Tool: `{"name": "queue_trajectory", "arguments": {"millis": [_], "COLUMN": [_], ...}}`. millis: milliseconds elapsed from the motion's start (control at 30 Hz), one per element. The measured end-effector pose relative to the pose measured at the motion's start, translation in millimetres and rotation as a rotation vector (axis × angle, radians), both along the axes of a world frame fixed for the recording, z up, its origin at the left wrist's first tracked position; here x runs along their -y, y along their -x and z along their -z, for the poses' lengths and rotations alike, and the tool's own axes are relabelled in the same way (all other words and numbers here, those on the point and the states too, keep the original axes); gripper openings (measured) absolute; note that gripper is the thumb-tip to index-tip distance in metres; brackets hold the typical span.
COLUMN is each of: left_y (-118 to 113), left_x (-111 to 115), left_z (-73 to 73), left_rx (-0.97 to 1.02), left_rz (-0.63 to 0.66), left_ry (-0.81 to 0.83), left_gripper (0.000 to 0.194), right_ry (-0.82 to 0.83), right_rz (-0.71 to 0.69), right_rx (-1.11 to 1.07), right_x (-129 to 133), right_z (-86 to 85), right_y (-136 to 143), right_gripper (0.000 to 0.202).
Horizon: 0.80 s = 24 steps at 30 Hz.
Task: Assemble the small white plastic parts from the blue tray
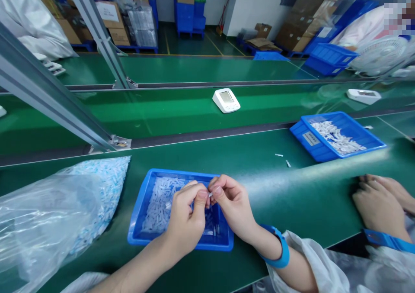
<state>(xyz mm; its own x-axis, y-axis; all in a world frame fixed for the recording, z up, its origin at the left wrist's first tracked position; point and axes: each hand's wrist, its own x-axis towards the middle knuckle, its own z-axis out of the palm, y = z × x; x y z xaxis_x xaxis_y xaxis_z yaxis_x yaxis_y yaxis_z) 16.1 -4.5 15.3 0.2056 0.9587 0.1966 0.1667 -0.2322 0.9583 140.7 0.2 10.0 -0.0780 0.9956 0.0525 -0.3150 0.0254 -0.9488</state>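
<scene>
Over a blue bin (138,215), my left hand (188,213) and my right hand (232,204) meet fingertip to fingertip. Between the two thumbs and forefingers shows a small white plastic piece (210,194), pinched from both sides; its exact kind is too small to make out. Many small white plastic pieces (158,202) fill the left side of the bin, and a few lie at its right end. My hands hide the bin's middle. A blue band circles my right wrist.
To the left lies a clear plastic bag (97,198) of small white and light-blue pieces. Another blue bin (319,154) of white pieces stands right, near a co-worker's hands (379,198). A white monitor device (227,100) sits on the green conveyor beyond, beside metal posts (100,37).
</scene>
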Motion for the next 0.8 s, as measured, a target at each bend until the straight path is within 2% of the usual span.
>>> {"name": "queue_trajectory", "arguments": {"millis": [167, 333, 533, 667, 800], "left_y": [-1, -2, -2, -3, -6], "left_x": [0, 2, 1, 1, 2], "left_z": [0.2, -0.4, -1.5, -1.0, 0.6], "left_rx": [0.005, -0.034, -0.059, -0.107, -0.211], "left_rz": [0.029, 0.033, 0.005, -0.006, -0.064], "left_ry": [-0.025, -0.097, -0.089, -0.106, -0.197], "left_gripper": [0.038, 0.037, 0.036, 0.037, 0.036], "right_ry": [-0.074, -0.050, -0.078, -0.079, -0.142], "right_rz": [-0.012, -0.015, -0.026, 0.031, 0.146], "right_rx": [-0.074, -0.022, -0.024, 0.068, 0.171], "right_x": [1, 2, 5, 5, 8], "right_z": [5.0, 6.7, 4.6, 0.7, -3.4], "right_y": [-1, -2, -3, -1, 3], "right_gripper": [0.030, 0.035, 0.031, 0.031, 0.029]}}
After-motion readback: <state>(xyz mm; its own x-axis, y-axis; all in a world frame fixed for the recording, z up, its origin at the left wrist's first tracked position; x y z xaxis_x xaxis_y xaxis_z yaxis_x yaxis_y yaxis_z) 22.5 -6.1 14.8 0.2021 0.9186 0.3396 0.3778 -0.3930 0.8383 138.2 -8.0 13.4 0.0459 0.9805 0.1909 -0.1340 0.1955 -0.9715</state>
